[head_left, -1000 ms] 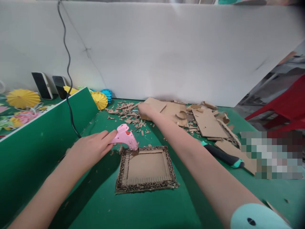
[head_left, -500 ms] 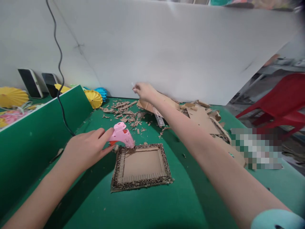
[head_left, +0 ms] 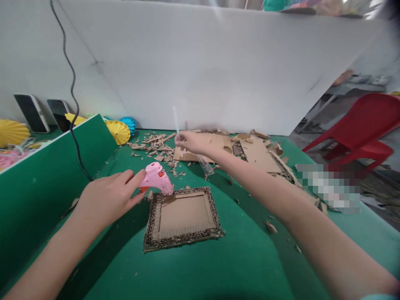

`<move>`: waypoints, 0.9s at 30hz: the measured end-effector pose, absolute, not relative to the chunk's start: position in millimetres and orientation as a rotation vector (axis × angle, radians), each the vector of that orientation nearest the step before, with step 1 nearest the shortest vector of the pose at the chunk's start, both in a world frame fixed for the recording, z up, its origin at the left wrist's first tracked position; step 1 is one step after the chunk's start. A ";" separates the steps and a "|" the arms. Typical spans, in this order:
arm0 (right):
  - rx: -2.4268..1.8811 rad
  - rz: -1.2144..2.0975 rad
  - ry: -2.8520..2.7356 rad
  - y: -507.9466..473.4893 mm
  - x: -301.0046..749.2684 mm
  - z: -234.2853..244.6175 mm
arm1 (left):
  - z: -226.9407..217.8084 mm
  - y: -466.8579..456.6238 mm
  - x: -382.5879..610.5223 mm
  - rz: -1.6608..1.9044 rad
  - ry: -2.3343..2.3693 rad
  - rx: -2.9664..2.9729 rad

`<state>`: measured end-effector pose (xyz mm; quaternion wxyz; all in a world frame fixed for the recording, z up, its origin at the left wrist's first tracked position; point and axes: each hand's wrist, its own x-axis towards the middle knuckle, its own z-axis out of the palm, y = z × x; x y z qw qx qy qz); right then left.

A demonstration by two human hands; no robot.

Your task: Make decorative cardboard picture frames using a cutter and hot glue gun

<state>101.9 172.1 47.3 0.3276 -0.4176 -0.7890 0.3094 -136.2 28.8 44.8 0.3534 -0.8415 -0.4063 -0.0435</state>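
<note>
My left hand (head_left: 109,196) is closed around a pink hot glue gun (head_left: 156,178). The gun's nozzle points down at the top left corner of a cardboard frame (head_left: 184,236), a flat panel with raised corrugated edges on the green table. Farther back, my right hand (head_left: 189,142) pinches a thin translucent glue stick (head_left: 176,121), held roughly upright. Beneath that hand lie a flat cardboard sheet (head_left: 215,141) and a clear printed plastic wrapper (head_left: 205,166).
Torn cardboard scraps (head_left: 153,143) litter the table's back, with more cardboard pieces (head_left: 261,156) to the right. A green divider (head_left: 53,166) stands at left, where a dark cord (head_left: 73,79) hangs. Yellow paper fans (head_left: 118,131) and two phones (head_left: 31,112) are behind it. A red chair (head_left: 362,121) is at right.
My right hand has come lower, and the glue stick now stands up from its fingers. The cardboard sheet and wrapper below it lie flatter. My left hand keeps the glue gun at the frame's corner.
</note>
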 end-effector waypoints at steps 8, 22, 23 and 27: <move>-0.751 1.001 -1.930 116.1 76.6 92.6 | 46.1 30.8 -143.7 -0.092 -1.193 -2.380; -0.602 0.889 -2.190 89.7 64.9 116.0 | 50.2 26.0 -130.1 -0.044 -1.137 -2.244; -0.608 0.885 -2.197 88.7 65.1 116.8 | 50.0 25.8 -130.0 -0.041 -1.142 -2.242; -0.594 0.822 -2.222 86.9 66.4 118.1 | 50.3 24.8 -128.7 -0.054 -1.196 -2.261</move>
